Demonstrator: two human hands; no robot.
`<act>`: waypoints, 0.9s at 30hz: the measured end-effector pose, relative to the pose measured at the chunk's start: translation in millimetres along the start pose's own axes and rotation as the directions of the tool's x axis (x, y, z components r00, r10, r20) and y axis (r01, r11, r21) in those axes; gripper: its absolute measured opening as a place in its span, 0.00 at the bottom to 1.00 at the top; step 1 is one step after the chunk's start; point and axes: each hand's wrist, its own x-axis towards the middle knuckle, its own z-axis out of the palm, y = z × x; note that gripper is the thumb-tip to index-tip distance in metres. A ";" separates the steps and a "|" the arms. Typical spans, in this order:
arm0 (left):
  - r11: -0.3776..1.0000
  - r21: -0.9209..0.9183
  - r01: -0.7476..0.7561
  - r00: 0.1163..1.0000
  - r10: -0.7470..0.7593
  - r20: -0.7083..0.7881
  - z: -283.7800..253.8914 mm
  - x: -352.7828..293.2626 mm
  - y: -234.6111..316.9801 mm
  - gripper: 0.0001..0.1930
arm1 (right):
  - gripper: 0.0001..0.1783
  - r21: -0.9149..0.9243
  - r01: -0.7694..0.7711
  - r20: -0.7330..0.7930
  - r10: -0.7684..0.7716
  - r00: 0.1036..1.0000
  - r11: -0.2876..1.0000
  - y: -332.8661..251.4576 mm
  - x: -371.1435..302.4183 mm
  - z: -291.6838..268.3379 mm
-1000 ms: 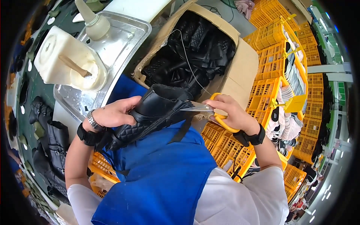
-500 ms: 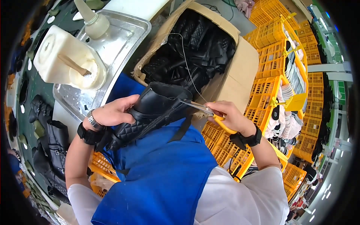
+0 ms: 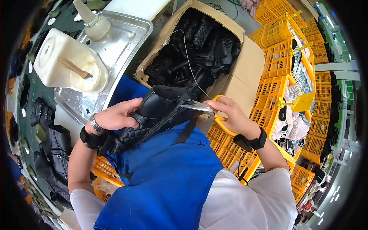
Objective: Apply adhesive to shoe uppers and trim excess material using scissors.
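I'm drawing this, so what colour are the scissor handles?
The scissor handles are yellow, shown best in the head view.

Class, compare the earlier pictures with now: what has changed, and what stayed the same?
The yellow-handled metal scissors in the right hand have shifted slightly left since half a second ago, and appear wider open again. Neither hand let go. The left hand still grips the black quilted leather-look boot.

Bright, with tray [image 3: 130, 34] glare, bent edges
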 end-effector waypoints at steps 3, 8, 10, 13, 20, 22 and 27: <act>0.998 -0.018 -0.064 0.998 0.064 -0.002 2.2 1.9 2.2 0.31 | 0.26 0.025 -0.001 -0.038 0.002 0.999 1.000 -0.4 1.0 1.5; 0.998 -0.021 -0.051 0.999 0.051 -0.002 -0.8 0.4 -2.9 0.31 | 0.26 0.095 -0.042 0.016 0.041 0.999 0.995 1.1 -3.2 2.0; 0.998 -0.010 -0.055 0.998 0.055 -0.002 -1.0 0.7 -2.5 0.31 | 0.26 0.111 -0.088 0.061 0.082 0.995 0.990 -0.4 -3.7 0.7; 0.999 -0.022 -0.042 0.999 0.042 -0.009 0.4 1.3 -1.1 0.31 | 0.26 0.157 -0.129 0.096 0.115 0.989 0.979 -0.1 -4.8 2.2; 0.999 -0.022 -0.034 0.999 0.034 0.010 0.9 1.2 -6.0 0.31 | 0.28 0.307 -0.104 0.069 0.086 0.994 0.946 -0.4 -2.5 11.1; 0.998 -0.031 -0.046 0.999 0.046 0.012 1.7 1.2 -5.7 0.32 | 0.28 0.328 -0.096 0.060 0.080 0.995 0.940 0.5 -1.7 11.1; 0.998 -0.053 -0.030 1.000 0.029 -0.011 3.1 -0.9 -7.5 0.31 | 0.26 0.260 -0.112 0.079 0.094 0.992 0.959 0.6 -3.0 9.0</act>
